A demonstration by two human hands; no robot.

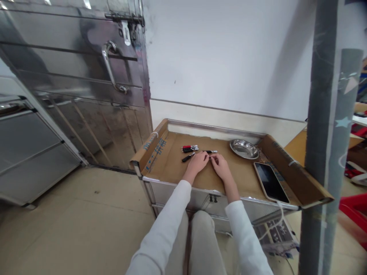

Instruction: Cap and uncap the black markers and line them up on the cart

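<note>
My left hand [200, 160] and my right hand [220, 165] meet over the middle of a cardboard-covered table [172, 172]. Their fingers are closed in a pinch, with a small dark piece just visible between the fingertips; its kind cannot be made out. Just beyond the fingers lies a slim black piece with a silvery end [211, 152]. Left of my left hand, another black piece with a silvery tip [187, 157] rests at a slant. Behind that one is a small group of red and black pieces with silvery ends [189, 148].
A round shallow metal dish [244, 149] stands at the back right. In front of it lies a phone [271, 182] with a white cable. Cardboard flaps [150, 147] edge the table's sides. A grey wrapped pillar [321, 152] rises at the right; a metal door [86, 76] is at the left.
</note>
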